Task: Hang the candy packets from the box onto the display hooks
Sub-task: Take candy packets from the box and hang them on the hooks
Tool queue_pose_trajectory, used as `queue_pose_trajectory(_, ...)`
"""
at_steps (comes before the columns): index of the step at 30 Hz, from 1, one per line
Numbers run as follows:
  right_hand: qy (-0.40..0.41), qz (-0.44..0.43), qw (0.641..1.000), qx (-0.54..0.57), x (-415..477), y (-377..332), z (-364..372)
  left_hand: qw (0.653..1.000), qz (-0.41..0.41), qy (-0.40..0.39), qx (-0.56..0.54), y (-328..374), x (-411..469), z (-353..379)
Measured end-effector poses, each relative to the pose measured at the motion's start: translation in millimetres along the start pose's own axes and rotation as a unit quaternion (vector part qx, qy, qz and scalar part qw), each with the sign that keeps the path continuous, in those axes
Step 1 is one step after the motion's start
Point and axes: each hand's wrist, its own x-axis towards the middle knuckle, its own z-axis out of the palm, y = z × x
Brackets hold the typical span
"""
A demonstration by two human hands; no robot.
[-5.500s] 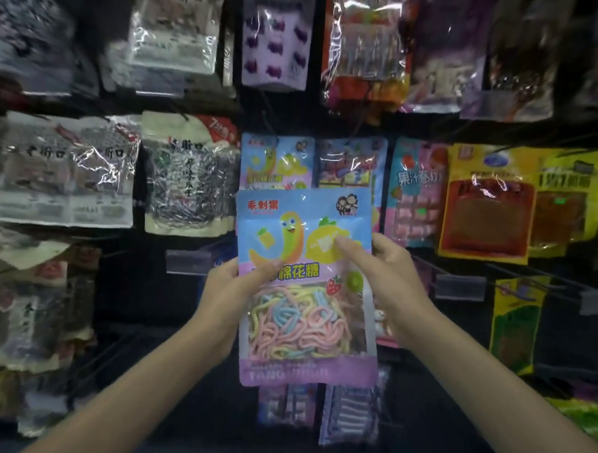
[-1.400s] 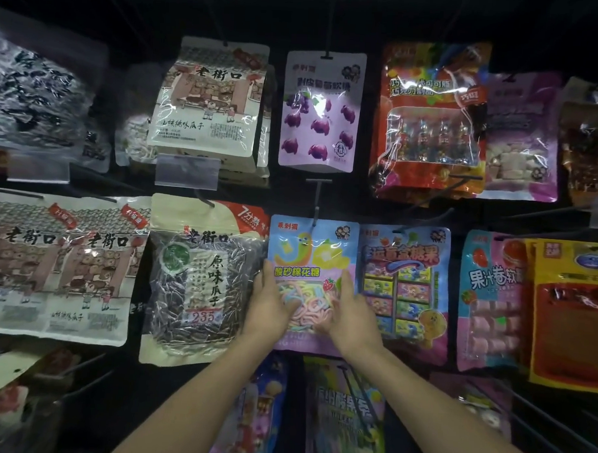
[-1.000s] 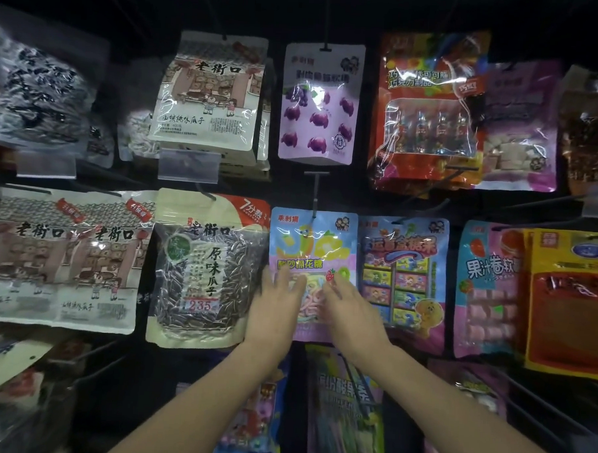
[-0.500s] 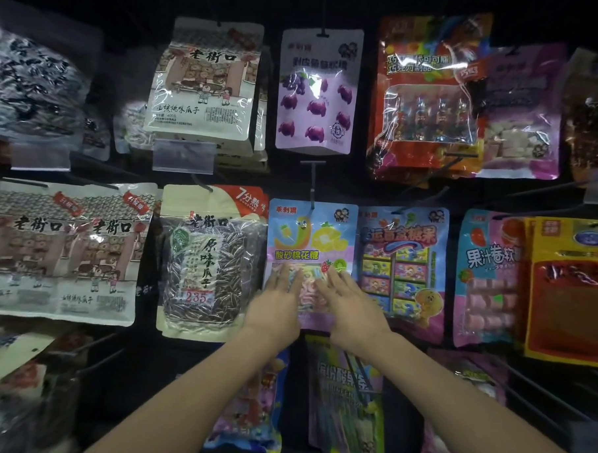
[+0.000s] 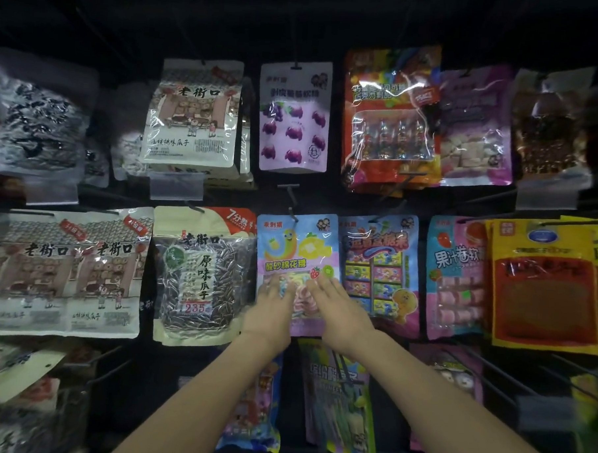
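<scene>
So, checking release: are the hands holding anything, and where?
Nothing gripped; the left hand and right hand lie flat on the lower half of the candy packet.

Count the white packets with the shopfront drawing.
3 showing: top-row packet, above the seed bag; two side by side at the middle row's left end, the outer packet and the inner packet. Edges behind the top-row packet suggest more hidden.

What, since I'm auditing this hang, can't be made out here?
Head view only.
Lower half of the candy packet: covered by the left hand and right hand.
Whether its hole sits on the display hook: too small, dim.
The box: outside the frame.
Fingertips: motion-blurred.
</scene>
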Motion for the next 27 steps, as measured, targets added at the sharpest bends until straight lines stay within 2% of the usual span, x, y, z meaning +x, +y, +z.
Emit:
queue_pose_trajectory(4,0.02,0.013,0.999,0.045,-12.5,2.8,-2.7,1.0,0.005,0.003,0.019,5.5,-14.4,-12.2)
queue_pose_trajectory(8,0.026,0.036,0.997,0.064,-37.1,8.6,-12.5,0.998,0.023,0.039,0.045,11.8,-40.1,-20.6)
queue_pose_trajectory(16,0.029,0.003,0.998,0.059,-113.5,33.5,-25.3,0.994,0.06,0.068,0.058,44.1,-102.6,-13.8)
queue_pose_trajectory(21,0.012,-0.018,0.999,0.036,-182.3,45.5,-21.2,0.994,0.071,0.082,0.005,76.8,-153.9,2.9)
queue_pose_trajectory(27,-0.007,-0.043,0.998,0.05,-282.0,61.3,-10.1,0.984,0.132,0.112,-0.04,113.7,-227.2,34.9)
